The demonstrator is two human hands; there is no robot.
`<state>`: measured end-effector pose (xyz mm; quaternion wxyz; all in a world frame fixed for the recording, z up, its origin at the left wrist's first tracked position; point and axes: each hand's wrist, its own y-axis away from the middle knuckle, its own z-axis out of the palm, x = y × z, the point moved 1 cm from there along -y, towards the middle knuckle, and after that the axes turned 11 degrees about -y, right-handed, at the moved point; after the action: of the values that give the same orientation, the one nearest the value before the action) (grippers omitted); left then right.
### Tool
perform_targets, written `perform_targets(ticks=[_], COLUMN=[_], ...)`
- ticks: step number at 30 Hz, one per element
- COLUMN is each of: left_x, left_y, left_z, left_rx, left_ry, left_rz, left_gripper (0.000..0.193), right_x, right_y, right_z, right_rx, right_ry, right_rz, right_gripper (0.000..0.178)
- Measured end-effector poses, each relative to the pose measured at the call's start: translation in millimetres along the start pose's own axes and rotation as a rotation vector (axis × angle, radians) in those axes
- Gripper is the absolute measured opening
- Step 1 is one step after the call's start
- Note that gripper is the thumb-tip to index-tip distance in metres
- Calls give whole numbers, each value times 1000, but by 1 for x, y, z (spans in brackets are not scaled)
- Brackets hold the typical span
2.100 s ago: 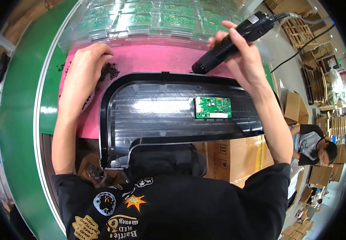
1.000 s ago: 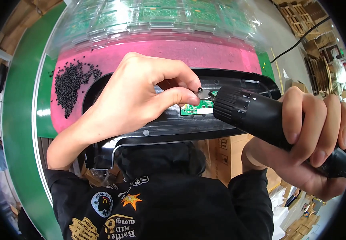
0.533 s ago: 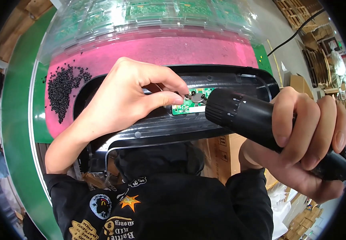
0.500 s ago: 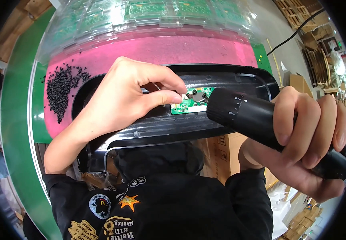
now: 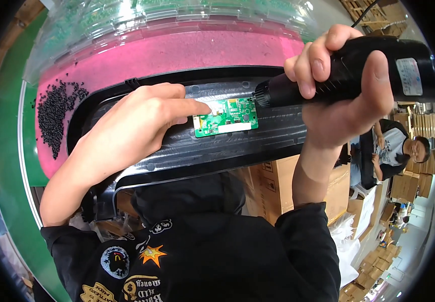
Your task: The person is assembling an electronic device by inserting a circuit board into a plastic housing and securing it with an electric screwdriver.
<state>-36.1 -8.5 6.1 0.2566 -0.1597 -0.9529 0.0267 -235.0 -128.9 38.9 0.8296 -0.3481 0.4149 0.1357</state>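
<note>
Circuit board (image 5: 231,118) lies between the long edges of the black housing (image 5: 280,128), left hand (image 5: 129,128) touching it, forefinger apart from curled others, right hand (image 5: 338,121) clamped round a screwdriver (image 5: 353,63), its label (image 5: 409,76) unreadable, black screws (image 5: 55,118) heaped at the left edge of the pink mat (image 5: 177,53).

Green circuit board (image 5: 237,117) with white strip (image 5: 235,127), black screwdriver (image 5: 347,68), black shell (image 5: 197,151), pink mat (image 5: 187,50)

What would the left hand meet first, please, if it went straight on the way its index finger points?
Probably the green circuit board: the left hand overlaps its left end in view, though depth leaves contact unclear.
</note>
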Motion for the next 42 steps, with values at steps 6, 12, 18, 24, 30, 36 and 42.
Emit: perform_targets(ticks=[6,12,18,24,30,36,42], left_x=[-5,-4,1,-3,-3,-4,-4], left_y=[3,4,6,9,3,6,7], left_z=[6,5,4,4,5,2,0], left_rx=[-8,-44,-8,-42,289,371,347], left_ry=[-12,-109,-222,-241,38,230,316], left_rz=[36,9,-11,-19,180,137,122], left_gripper=[49,54,54,51,29,26,26], right_x=[2,5,8,8,-16,-24,-20], right_y=[-1,-1,-7,-3,17,22,22], right_z=[-7,-1,0,10,29,49,57], right_rx=[-6,26,23,50,-134,-89,-100], right_ry=[-47,25,55,141,-314,-371,-355], right_rz=[7,43,135,74,-72,-244,-290], right_gripper=[49,42,36,40,46,38,37])
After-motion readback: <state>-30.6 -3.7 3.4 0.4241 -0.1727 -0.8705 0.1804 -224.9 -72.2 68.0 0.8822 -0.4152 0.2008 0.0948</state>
